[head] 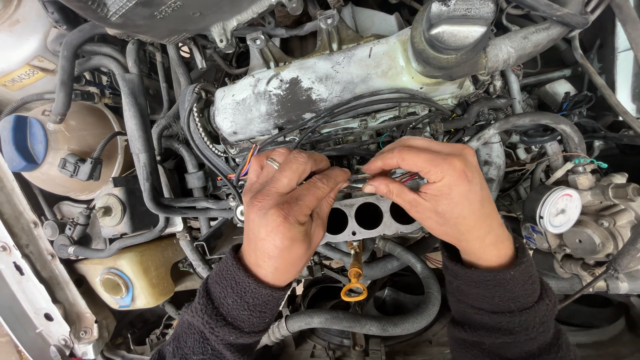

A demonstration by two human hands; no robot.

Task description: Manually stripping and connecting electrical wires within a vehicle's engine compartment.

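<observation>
Both my hands meet over the middle of an open car engine bay. My left hand (287,207), with a ring on one finger, and my right hand (437,190) pinch a small metal part (357,180) between their fingertips. Directly below it lies a grey manifold flange (370,217) with three round ports showing. Black cables (347,113) run just above my fingers, in front of a dirty whitish intake manifold (333,83). The small part is mostly hidden by my fingers.
A yellow dipstick ring (354,291) stands below the flange, with thick black hoses (400,313) looping around it. At left are a tank with a blue cap (23,142) and a yellowish reservoir (143,273). A round gauge (559,209) sits at right.
</observation>
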